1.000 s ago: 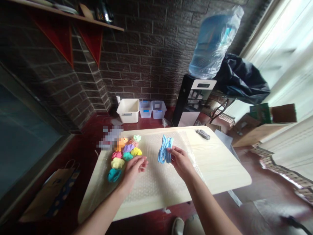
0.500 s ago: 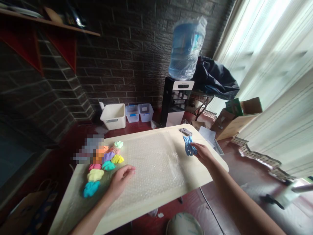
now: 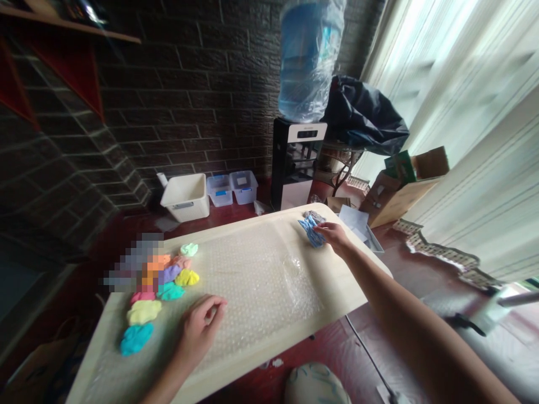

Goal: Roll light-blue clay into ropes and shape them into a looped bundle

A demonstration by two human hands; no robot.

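My right hand [image 3: 334, 236] reaches to the far right corner of the pale wooden table [image 3: 269, 353] and grips a flattened blue clay piece [image 3: 310, 230], which lies against a small grey lump [image 3: 314, 215]. My left hand [image 3: 200, 328] rests with curled fingers on the bubble wrap sheet [image 3: 252, 280], holding nothing I can see. Just left of it lie several clay lumps in a cluster: teal [image 3: 135, 338], yellow [image 3: 144, 311], purple [image 3: 170, 273], orange [image 3: 158, 262] and pale green [image 3: 189, 249].
Behind the table stand a water dispenser [image 3: 297, 163] with a blue bottle [image 3: 309, 56], a white bin [image 3: 186, 196] and two small clear boxes [image 3: 231, 188]. Cardboard boxes [image 3: 404, 185] sit at the right by curtains. A brick wall is behind.
My right hand has carried the blue clay piece from the table's middle to the far right corner, beside the grey lump. My left hand stayed on the bubble wrap and curled its fingers.
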